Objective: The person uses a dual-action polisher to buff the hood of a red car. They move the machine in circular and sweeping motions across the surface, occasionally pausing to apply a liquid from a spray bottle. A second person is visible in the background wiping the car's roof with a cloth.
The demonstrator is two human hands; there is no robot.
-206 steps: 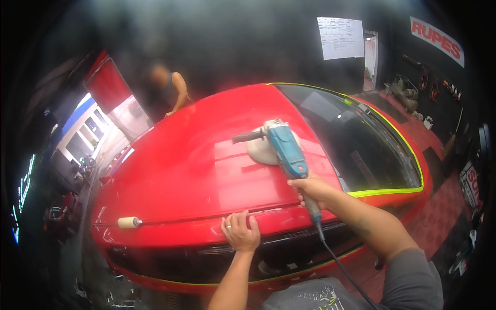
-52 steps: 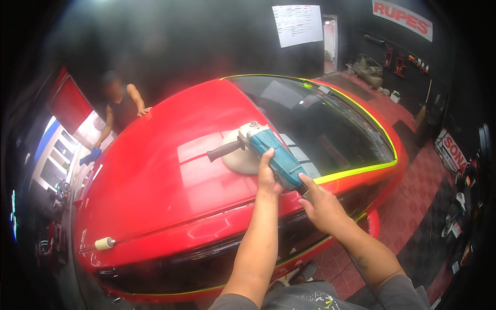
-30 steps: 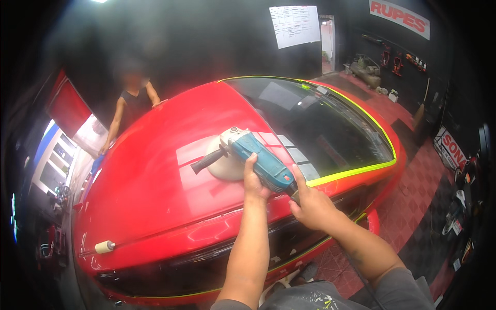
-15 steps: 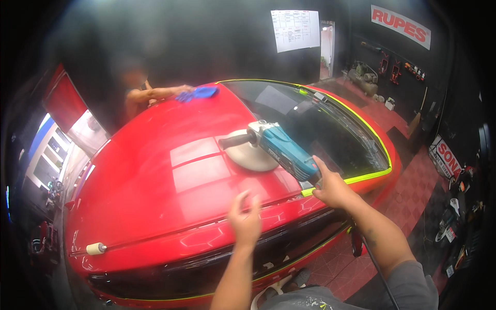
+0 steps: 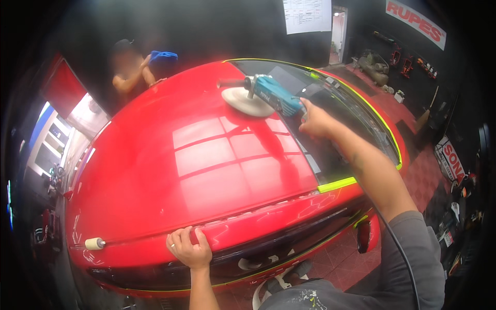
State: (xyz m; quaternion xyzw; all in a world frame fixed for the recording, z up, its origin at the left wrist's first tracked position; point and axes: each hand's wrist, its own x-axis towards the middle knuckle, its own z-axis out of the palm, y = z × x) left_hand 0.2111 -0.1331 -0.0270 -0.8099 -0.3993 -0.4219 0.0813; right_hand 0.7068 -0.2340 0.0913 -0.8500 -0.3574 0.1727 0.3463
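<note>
Red gloss all across the middle here, the roof (image 5: 134,186) bright with window-shaped reflections, and look at that reach! The right arm stretches up from the lower right, almost straight, slanting forward and to the left, and at its end the right hand (image 5: 316,120) is wrapped round the rear of the polisher (image 5: 278,94), carrying it single-handed. The left forearm stands nearly upright from the lower edge; the left hand (image 5: 190,249) holds nothing, fingers bent and a little apart, resting on the roof's near edge, pointing up and away, thumb off to the right.

The polisher is at the far part of the roof, its rear end out over the dark glass (image 5: 356,119). Its long axis runs slantwise, rear at the lower right, head at the upper left, with the side grip (image 5: 231,82) jutting left. Below the head, the broad cream pad (image 5: 247,103) faces down; whether it touches the paint, you can't tell. The cord (image 5: 404,258) drops past the grey sleeve. Yellow-green tape (image 5: 337,185) edges the glass, a cream roller (image 5: 94,243) lies at the far left, and across the car a co-worker (image 5: 128,82) holds a blue cloth (image 5: 164,56).
</note>
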